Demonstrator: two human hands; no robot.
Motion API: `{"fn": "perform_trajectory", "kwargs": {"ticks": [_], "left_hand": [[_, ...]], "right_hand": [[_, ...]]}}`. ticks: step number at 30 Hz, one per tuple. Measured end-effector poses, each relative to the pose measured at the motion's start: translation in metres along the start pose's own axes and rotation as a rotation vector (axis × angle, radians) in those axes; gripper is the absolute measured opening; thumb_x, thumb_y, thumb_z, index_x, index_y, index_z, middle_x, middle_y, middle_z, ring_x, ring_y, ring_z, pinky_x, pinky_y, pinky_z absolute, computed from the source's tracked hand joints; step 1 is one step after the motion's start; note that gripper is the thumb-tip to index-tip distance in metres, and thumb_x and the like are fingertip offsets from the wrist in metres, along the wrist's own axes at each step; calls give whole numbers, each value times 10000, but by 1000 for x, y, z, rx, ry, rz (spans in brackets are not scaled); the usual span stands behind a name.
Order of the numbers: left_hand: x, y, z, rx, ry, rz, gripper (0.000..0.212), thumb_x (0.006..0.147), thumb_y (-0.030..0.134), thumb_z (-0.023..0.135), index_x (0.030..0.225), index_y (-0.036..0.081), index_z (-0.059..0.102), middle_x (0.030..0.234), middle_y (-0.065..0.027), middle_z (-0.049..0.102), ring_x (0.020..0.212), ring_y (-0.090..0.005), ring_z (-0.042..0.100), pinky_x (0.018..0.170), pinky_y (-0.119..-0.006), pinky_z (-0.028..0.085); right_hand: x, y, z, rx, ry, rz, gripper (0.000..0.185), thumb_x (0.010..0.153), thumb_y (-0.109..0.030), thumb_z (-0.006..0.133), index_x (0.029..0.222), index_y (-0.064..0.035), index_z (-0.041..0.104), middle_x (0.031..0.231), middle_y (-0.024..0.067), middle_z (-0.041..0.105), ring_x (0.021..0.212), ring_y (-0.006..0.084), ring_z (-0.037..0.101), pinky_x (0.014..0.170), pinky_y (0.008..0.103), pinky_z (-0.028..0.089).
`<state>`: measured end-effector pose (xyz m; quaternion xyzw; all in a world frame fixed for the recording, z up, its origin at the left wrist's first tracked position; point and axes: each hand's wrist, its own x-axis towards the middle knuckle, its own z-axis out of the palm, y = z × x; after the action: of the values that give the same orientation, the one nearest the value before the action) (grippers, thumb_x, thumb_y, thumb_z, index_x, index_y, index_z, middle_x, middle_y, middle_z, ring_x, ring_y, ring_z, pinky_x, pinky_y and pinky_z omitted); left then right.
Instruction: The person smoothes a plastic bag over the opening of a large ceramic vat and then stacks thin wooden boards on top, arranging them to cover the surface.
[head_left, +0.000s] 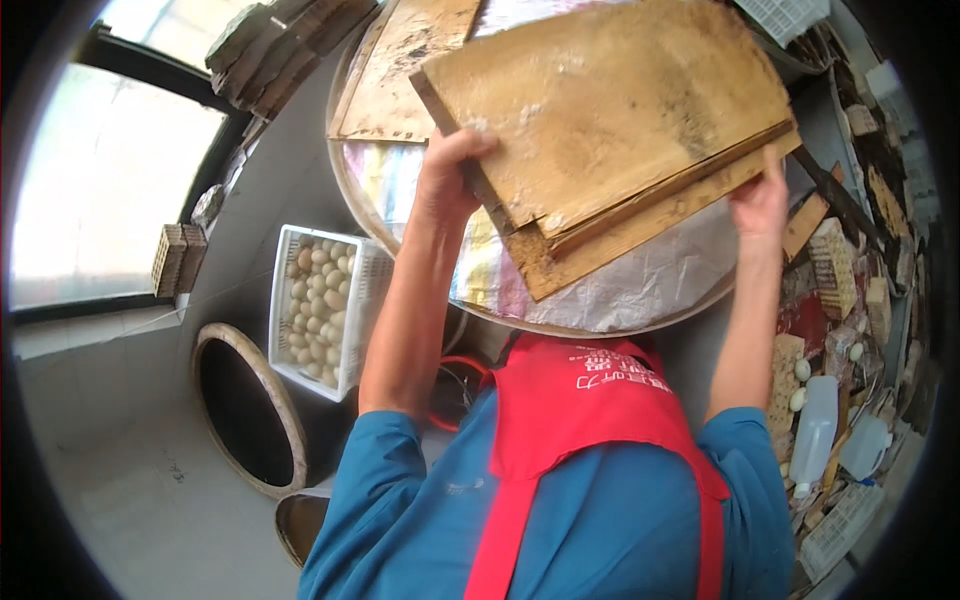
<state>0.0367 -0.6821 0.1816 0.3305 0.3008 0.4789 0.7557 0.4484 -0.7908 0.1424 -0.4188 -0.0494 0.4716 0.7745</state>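
My left hand grips the left edge of a stained wooden board, thumb on top over a dark batten. At the board's lower right, my right hand holds a pale wooden strip that runs along the near edge. The board is tilted, and its thin top sheet looks split from the layer beneath. Under it is a large round vat covered with a striped plastic sheet, whose middle the board hides. A second wooden board lies over the sheet at the far left.
Left of the vat stands a white plastic crate full of eggs. Beside it are a dark round jar and an orange-rimmed bucket. Egg trays, plastic jugs and loose wood crowd the right side.
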Motion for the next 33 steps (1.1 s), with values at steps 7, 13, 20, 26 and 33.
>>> {"fn": "perform_trajectory", "kwargs": {"ticks": [7,13,20,26,33], "left_hand": [[-13,-17,-126,-24,-15,-208,549,749,113,752,1252,-55,611,1067,-131,717,945,-230,717,895,-362,591],[4,-33,-171,-28,21,-415,461,804,102,789,1215,-57,652,1099,-148,732,1000,-240,717,951,-389,575],[27,-45,-162,371,254,-431,449,898,232,778,1149,-122,664,1027,-195,732,864,-265,732,791,-402,609],[56,-88,-188,623,451,-288,577,871,391,804,1106,-121,680,969,-164,729,772,-234,698,691,-378,575],[55,-97,-192,816,409,-195,584,884,481,763,994,-92,727,820,-82,697,684,-161,616,637,-320,509]], "right_hand": [[-36,83,-66,-22,-40,155,500,933,-65,662,1414,-13,538,1369,136,624,1291,308,574,1100,491,467],[-89,125,-99,15,-72,203,389,855,4,652,1243,-23,649,1189,121,712,1152,280,649,1071,468,478],[-114,164,-113,35,-27,210,422,847,34,645,1266,-6,623,1210,121,694,1159,268,639,1073,451,485],[-115,196,-151,107,-2,274,387,847,32,646,1233,3,644,1189,124,700,1156,276,642,1068,445,489],[-136,199,-132,99,111,465,411,872,26,662,1274,-9,585,1206,127,672,1138,277,638,1028,427,504]]}}
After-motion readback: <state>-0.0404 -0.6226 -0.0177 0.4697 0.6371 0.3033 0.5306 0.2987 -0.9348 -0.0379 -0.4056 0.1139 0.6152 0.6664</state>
